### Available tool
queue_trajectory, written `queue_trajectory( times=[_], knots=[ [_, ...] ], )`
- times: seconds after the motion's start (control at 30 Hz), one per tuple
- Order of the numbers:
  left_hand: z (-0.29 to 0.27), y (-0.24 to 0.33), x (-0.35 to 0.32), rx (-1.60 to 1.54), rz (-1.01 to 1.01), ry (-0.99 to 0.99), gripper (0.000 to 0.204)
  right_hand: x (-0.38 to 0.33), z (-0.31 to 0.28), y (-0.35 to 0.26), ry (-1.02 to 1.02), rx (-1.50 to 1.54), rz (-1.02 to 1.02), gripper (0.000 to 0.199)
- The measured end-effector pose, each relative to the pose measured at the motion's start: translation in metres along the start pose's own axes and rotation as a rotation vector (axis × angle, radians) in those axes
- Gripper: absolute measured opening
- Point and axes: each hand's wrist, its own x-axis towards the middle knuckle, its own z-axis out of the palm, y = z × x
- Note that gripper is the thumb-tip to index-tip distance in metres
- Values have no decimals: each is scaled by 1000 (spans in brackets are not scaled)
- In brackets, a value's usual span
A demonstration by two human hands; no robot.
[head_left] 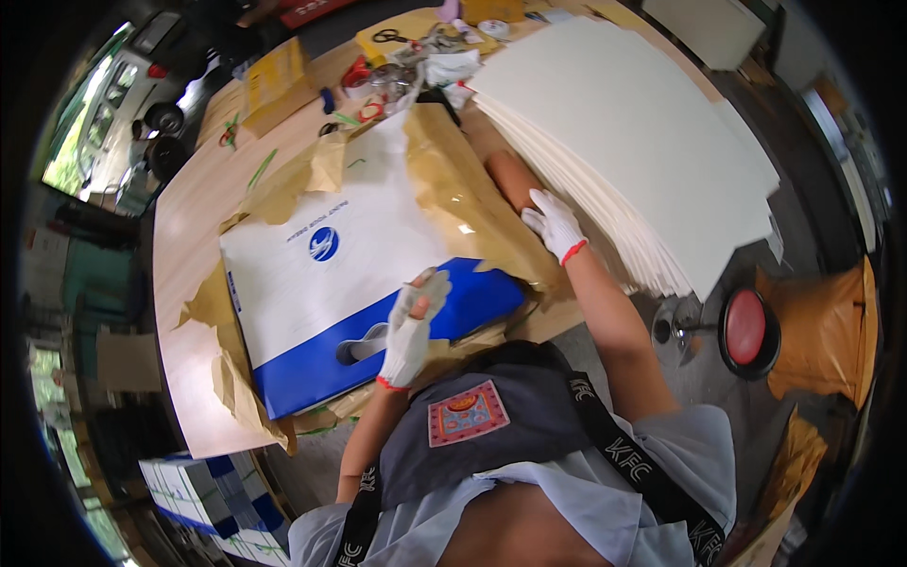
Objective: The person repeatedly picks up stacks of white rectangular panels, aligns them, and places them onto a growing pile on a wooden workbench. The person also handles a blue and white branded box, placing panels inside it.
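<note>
A stack of white and blue printed bags (321,293) lies in torn brown wrapping paper (463,208) on the table. Over the blue band, beside the oval handle cut-out, is my left hand (411,331) in a white glove with a red cuff. Its fingers stretch upward with bare tips showing, and nothing clear is held. My right hand (557,227), gloved the same way, reaches along the right side of the wrapping. Its fingers close on the near end of a brown tube-like thing (510,178), whose exact kind I cannot make out.
Large pale sheets (624,123) form a thick stack at the right of the table (184,283). Scissors (389,36), tape and small items clutter the far side near a yellow box (279,85). A round red-topped stool (744,326) stands at right, boxes (213,496) at lower left.
</note>
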Motion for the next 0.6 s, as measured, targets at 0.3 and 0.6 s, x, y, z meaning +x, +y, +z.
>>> queue_trajectory(
  times=[0.3, 0.6],
  knots=[
    [-66, 6, -44, 284, -39, 192, 50, -170, -98, -8, -108, -243, 130, 33],
    [-91, 15, -69, 576, 21, 398, 41, -134, -380, -105, 563, 13, -172, 27]
  ],
)
